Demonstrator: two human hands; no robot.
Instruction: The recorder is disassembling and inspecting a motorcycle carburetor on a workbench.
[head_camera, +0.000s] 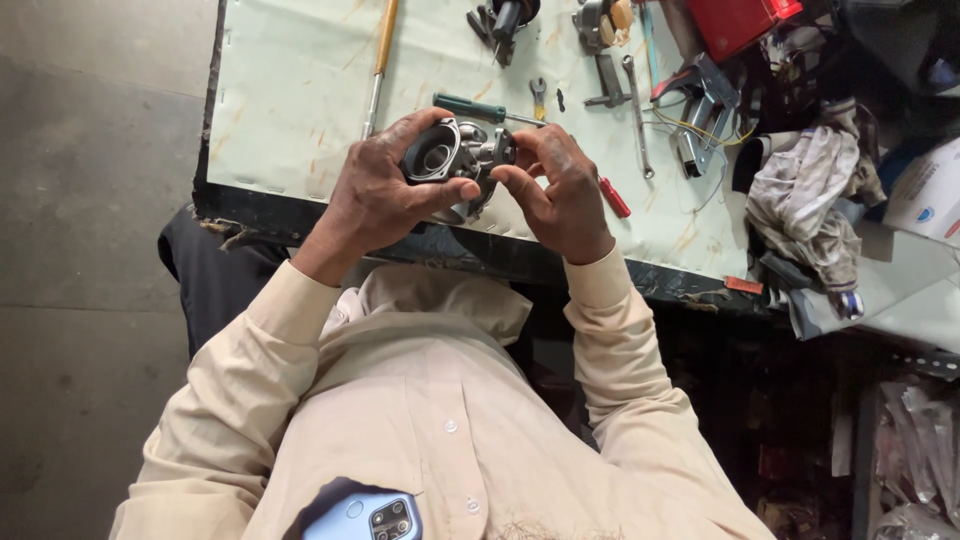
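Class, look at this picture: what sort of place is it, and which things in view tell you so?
Probably a small repair workshop. Both hands hold a grey metal machine housing over a worn pale-topped workbench strewn with a green-handled screwdriver, a small steel spanner and a grubby crumpled rag.

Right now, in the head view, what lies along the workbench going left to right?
Wooden-handled tool → left hand → grey metal housing → right hand → red-handled screwdriver → long spanner → crumpled rag → white box.
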